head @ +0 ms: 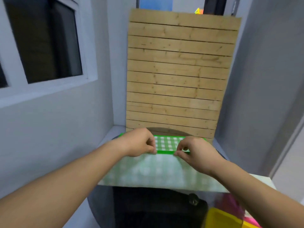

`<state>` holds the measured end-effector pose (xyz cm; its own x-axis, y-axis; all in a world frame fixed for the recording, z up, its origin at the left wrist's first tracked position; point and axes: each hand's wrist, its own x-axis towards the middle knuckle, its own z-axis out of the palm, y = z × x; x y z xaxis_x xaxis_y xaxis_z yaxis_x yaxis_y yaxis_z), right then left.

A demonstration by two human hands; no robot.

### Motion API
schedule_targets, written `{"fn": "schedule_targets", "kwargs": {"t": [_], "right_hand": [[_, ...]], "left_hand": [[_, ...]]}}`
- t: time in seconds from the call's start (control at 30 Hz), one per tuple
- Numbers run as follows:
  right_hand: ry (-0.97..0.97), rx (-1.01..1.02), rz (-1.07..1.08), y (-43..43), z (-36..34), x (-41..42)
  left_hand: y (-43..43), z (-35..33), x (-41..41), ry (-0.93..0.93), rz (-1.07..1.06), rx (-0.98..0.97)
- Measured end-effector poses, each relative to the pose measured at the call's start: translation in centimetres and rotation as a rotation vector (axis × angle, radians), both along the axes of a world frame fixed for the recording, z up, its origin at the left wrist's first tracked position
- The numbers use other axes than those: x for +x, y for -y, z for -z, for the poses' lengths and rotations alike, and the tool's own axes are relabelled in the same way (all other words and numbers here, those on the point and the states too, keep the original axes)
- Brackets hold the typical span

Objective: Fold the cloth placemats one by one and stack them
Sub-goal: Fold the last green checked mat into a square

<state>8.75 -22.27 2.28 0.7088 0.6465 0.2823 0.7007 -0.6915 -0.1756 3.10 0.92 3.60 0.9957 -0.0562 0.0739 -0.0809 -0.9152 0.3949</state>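
Left hand (pixel 139 143) and right hand (pixel 195 153) close together without touching, each clamped in a fingertip pinch on the bright green hem of a green-and-white checked placemat (pixel 166 143). Hem drawn over the checked face, pale underside turned up and spread toward the near edge. Placemat on a dark round table (pixel 164 130), right in front of an upright slatted wooden panel (pixel 177 71). Dark window (pixel 44 38) on the left wall. Below, a black bag (pixel 156 206) and a blurred yellow object (pixel 222 218).
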Motion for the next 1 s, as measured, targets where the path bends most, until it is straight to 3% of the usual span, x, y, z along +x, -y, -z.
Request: {"fn": "schedule_targets", "kwargs": {"t": [0.13, 0.43, 0.63, 1.0], "right_hand": [[-0.012, -0.017, 0.063, -1.8, 0.7, 4.5], [-0.299, 0.092, 0.160, -3.9, 8.3, 12.6], [-0.309, 0.163, 0.099, -3.8, 11.9, 13.9], [-0.312, 0.221, 0.080, -2.6, 13.4, 10.9]], "left_hand": [[-1.1, 1.1, 5.1, 0.007, -0.055, -0.014], [-2.5, 11.4, 10.9, 0.005, -0.235, -0.181], [-2.3, 14.2, 10.9, 0.133, -0.320, -0.177], [-1.4, 15.3, 6.9, 0.182, -0.352, -0.228]]}}
